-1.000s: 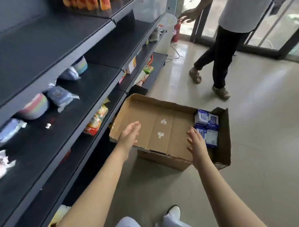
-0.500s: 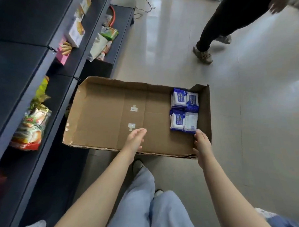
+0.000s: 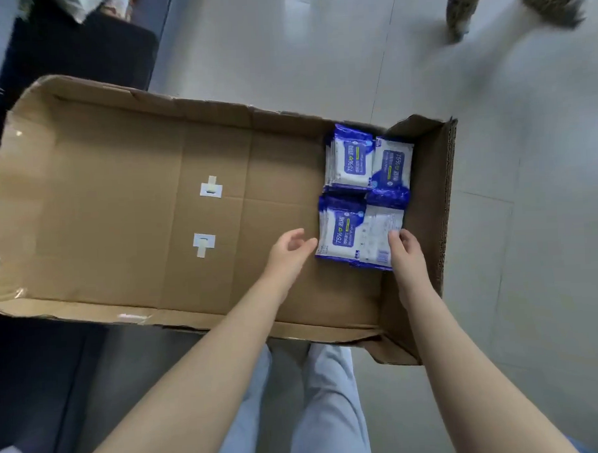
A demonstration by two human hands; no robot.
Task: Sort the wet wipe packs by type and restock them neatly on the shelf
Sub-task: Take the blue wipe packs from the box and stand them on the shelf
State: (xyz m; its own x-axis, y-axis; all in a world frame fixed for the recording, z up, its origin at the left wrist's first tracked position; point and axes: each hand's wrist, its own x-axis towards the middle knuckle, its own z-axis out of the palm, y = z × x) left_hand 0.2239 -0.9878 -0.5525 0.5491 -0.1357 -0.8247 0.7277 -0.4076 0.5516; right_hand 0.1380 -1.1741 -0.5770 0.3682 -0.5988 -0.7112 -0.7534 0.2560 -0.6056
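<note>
Resting bent fingertips (image 3: 399, 239) on top of a face-down pack (image 3: 380, 234), the right hand (image 3: 406, 254) covers that pack's near right corner. Its thumb is hidden beneath the hand, so I cannot tell whether the pack is pinched or only touched. The left hand (image 3: 290, 252) hangs just to the left, relaxed and spread, palm turned toward the packs, fingers loosely curved and thumb apart, gripping nothing. Its fingertips sit right beside the left edge of the near-left stack (image 3: 340, 233), and whether they touch it cannot be judged. The wet wipe packs (image 3: 351, 162) are blue and white, marked 75%, and lie flat in 4 low stacks that form a 2-by-2 block. The face-down pack tops the near-right stack and shows a white back with small print, while the other 3 stacks show their printed fronts. The block sits in the right end of a long, shallow cardboard box (image 3: 444, 203), close to its right wall. 2 white tape pieces (image 3: 211, 189) are stuck to the box bottom near the middle, well apart from the packs. The box stands on a pale tiled floor (image 3: 548, 232), its left end beside a dark shelf unit (image 3: 77, 51). Pale blue trousers (image 3: 329, 413) show below the box's near wall, between the 2 forearms. At the top right, another person's shoe (image 3: 551, 3) is blurred.
</note>
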